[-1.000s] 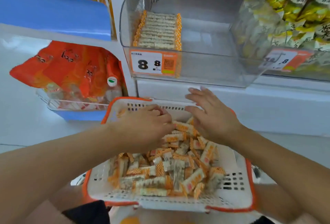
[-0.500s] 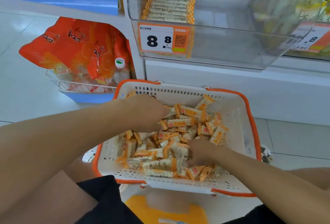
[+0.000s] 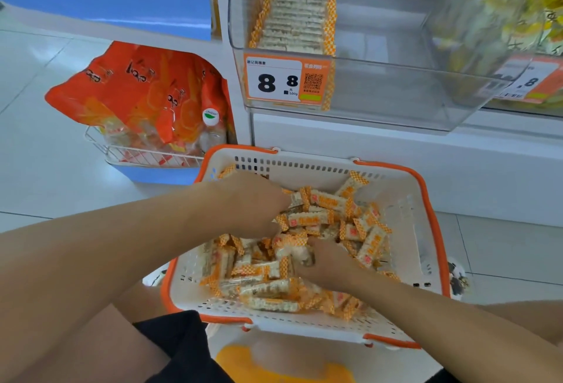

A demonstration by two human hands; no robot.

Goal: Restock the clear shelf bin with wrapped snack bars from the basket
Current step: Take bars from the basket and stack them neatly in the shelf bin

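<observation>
Gathering step in hand. Left hand (image 3: pixel 249 204) and right hand (image 3: pixel 327 263) buried in bars (image 3: pixel 307 219) heaped in basket (image 3: pixel 426 221); fingers hidden, grip cannot be told. Bin (image 3: pixel 380 86) at 12 o'clock, one neat row inside. Next: lift a handful, align beside that row.

White basket (image 3: pixel 405 218), orange-checkered bars (image 3: pixel 307 219)
</observation>
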